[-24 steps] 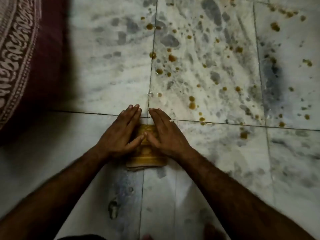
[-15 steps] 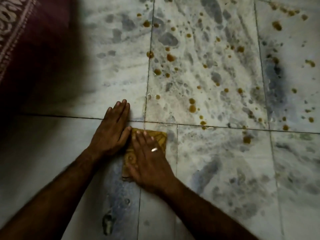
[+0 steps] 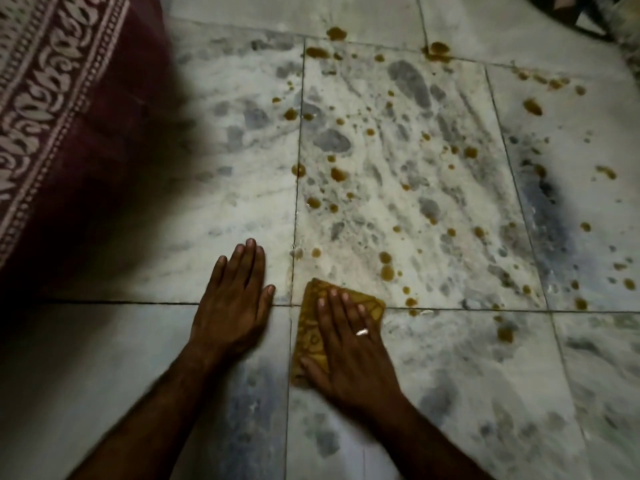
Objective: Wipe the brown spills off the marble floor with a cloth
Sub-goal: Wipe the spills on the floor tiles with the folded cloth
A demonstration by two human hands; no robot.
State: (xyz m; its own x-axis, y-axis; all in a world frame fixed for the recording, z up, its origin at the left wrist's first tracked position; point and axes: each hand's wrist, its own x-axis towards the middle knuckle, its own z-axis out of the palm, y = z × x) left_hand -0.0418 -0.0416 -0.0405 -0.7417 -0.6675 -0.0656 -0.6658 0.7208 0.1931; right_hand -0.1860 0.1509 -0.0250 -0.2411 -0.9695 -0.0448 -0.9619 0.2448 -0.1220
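A folded yellow-brown patterned cloth (image 3: 311, 327) lies flat on the marble floor (image 3: 433, 358) where tile seams cross. My right hand (image 3: 349, 344), wearing a ring, presses down on the cloth with fingers spread. My left hand (image 3: 233, 306) rests flat on the bare tile just left of the cloth, not touching it. Brown spills (image 3: 386, 268) dot the tile directly beyond the cloth, and many more drops (image 3: 337, 174) spread toward the far right, with larger blots (image 3: 438, 50) at the far seam.
A maroon fabric with a white patterned border (image 3: 52, 109) fills the left side, casting a dark shadow on the floor. A dark round object (image 3: 575, 15) shows at the top right corner. Grey veins mark the marble.
My left hand came off the cloth and now lies flat beside it. My right hand slid fully onto the cloth and pushed it slightly forward and right, over the seam.
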